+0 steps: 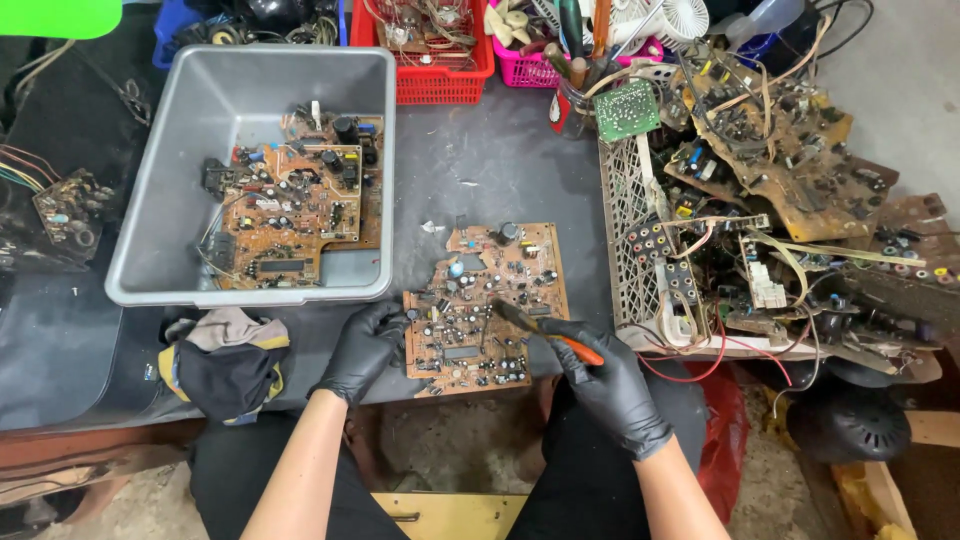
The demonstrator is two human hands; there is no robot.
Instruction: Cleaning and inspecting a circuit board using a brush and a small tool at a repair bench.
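The left hand grips the brown circuit board to keep it steady on the worktop, while right hand fingers squeeze orange-handled pliers.

Plier tips perhaps among components.
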